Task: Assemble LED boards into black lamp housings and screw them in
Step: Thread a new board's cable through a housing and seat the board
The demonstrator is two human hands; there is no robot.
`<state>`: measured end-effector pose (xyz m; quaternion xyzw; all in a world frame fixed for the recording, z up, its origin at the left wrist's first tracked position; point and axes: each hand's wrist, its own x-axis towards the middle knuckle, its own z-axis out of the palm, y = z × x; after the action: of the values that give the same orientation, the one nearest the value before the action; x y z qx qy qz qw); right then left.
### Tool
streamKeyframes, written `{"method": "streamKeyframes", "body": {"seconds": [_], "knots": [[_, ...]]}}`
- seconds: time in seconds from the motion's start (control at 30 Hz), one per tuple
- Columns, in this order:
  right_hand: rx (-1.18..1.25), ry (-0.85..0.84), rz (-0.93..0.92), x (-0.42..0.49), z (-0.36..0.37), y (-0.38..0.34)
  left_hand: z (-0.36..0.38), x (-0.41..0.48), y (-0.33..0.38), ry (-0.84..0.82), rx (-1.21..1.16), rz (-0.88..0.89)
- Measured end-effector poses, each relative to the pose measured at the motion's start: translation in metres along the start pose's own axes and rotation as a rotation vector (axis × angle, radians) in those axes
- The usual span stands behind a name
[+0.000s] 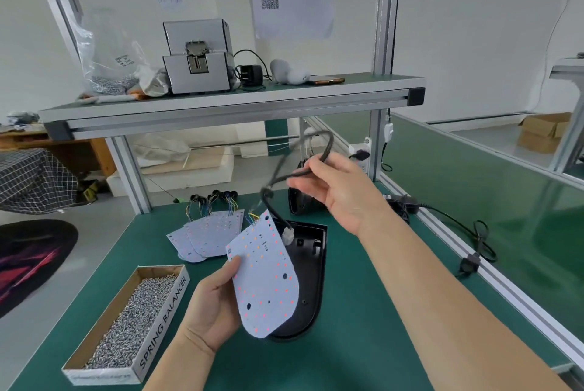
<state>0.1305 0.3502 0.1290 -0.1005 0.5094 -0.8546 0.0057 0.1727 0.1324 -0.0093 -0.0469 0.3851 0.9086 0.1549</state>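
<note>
Scanning from the left: one open cardboard box (94, 356) full of loose screws (126, 324), too many to count, sits on the green bench (316, 365). Just beyond it lies one fanned stack of spare boards (205, 236). I make out at least three, but the overlap hides the exact number.

My left hand (215, 305) pinches one LED board (268, 280) at its left edge, thumb on the face and fingers curled behind. The board is tilted up, and its rounded lower end overlaps the one black lamp housing (311, 264) that lies open side up on the bench.

One black cable (325, 144) rises from the board's top end, past a white connector (288, 234), and loops above my right hand (335, 188), which grips it between thumb and fingertips, raised over the bench.

A second housing (300, 201) stands partly hidden behind that hand. On the shelf above sits one grey screw feeder (197, 55).
</note>
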Motion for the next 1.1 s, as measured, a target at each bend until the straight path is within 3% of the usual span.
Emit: {"method": "streamKeyframes", "body": {"seconds": [0.1, 0.23, 0.33, 0.4, 0.5, 0.53, 0.6, 0.67, 0.7, 0.73, 0.8, 0.87, 0.9, 1.03, 1.1], "knots": [[-0.435, 0.005, -0.06, -0.005, -0.015, -0.021, -0.005, -0.002, 0.001, 0.021, -0.028, 0.017], [-0.745, 0.111, -0.242, -0.005, -0.014, -0.035, -0.003, -0.002, 0.005, 0.026, 0.026, 0.049], [-0.613, 0.098, -0.269, 0.003, 0.0, -0.032, 0.002, -0.001, 0.004, 0.021, 0.095, 0.043], [-0.496, 0.025, -0.155, 0.009, 0.004, -0.029, 0.005, -0.002, 0.006, -0.001, 0.101, 0.045], [-0.545, -0.001, 0.025, 0.013, -0.004, -0.019, 0.007, -0.003, 0.01, -0.014, 0.031, 0.061], [-0.614, 0.014, 0.04, 0.014, -0.009, -0.015, 0.007, -0.003, 0.012, -0.007, 0.012, 0.071], [-0.994, -0.003, -0.074, 0.015, -0.018, -0.003, 0.01, -0.003, 0.015, 0.012, -0.011, 0.083], [-1.358, -0.14, -0.245, 0.014, -0.023, 0.008, 0.012, -0.003, 0.015, 0.024, -0.02, 0.104], [-1.396, -0.243, -0.281, 0.014, -0.026, 0.014, 0.013, -0.003, 0.014, 0.026, -0.029, 0.122], [-1.316, -0.35, -0.262, 0.015, -0.03, 0.018, 0.013, -0.003, 0.015, 0.025, -0.046, 0.141], [-0.824, -0.475, -0.058, 0.011, -0.03, 0.026, 0.015, -0.004, 0.015, 0.019, -0.088, 0.17], [-0.262, -0.431, 0.17, 0.01, -0.03, 0.035, 0.016, -0.005, 0.013, 0.024, -0.107, 0.17], [-0.099, -0.407, 0.253, 0.01, -0.031, 0.041, 0.016, -0.005, 0.012, 0.029, -0.111, 0.163], [0.148, -0.373, 0.343, 0.006, -0.037, 0.067, 0.016, -0.008, 0.006, 0.007, -0.181, 0.138], [0.04, -0.351, 0.361, 0.002, -0.036, 0.078, 0.016, -0.01, 0.007, -0.014, -0.208, 0.136]]}}
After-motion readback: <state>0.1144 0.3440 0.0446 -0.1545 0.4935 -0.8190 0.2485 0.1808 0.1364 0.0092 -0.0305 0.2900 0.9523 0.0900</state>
